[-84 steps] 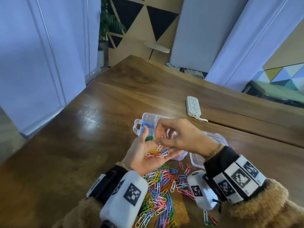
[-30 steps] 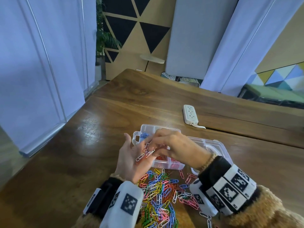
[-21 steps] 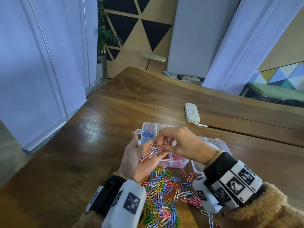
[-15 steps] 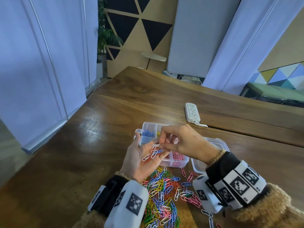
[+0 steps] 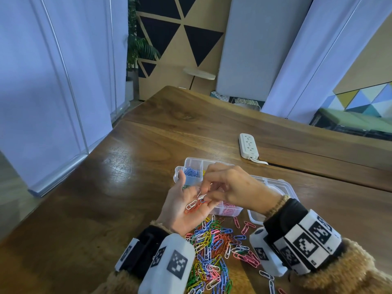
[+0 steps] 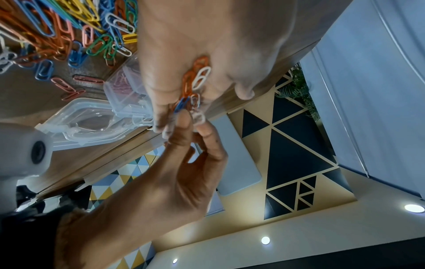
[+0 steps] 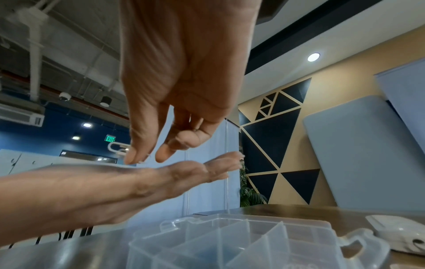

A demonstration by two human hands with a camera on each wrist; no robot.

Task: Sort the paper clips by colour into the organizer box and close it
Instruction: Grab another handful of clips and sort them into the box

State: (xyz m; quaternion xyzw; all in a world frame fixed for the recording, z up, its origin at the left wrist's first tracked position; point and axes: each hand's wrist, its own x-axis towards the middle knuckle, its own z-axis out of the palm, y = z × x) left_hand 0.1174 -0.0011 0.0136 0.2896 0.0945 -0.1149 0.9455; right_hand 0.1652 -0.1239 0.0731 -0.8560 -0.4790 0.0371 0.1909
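My left hand [image 5: 180, 196] lies palm up above the table, fingers relaxed, carrying a few orange, white and blue paper clips [image 6: 197, 78]. My right hand [image 5: 204, 193] reaches over it and pinches a white clip [image 6: 198, 116] between thumb and fingertip at the left fingers. That white clip [image 7: 116, 148] shows beside the right fingertips in the right wrist view. The clear organizer box [image 5: 192, 163] stands open behind both hands, with blue clips [image 5: 192, 172] in one compartment and pink clips [image 5: 228, 209] in another. Its lid [image 5: 282, 185] lies open to the right. A mixed pile of clips [image 5: 212, 251] lies near me.
A white power strip [image 5: 248, 147] lies on the wooden table [image 5: 127, 187] beyond the box. Stray pink and white clips [image 5: 246, 227] are scattered between the pile and the lid. The table's left edge runs alongside pale wall panels.
My right fingertips have come down onto the left palm and now pinch a white clip. The left hand has stayed palm up with its clips.
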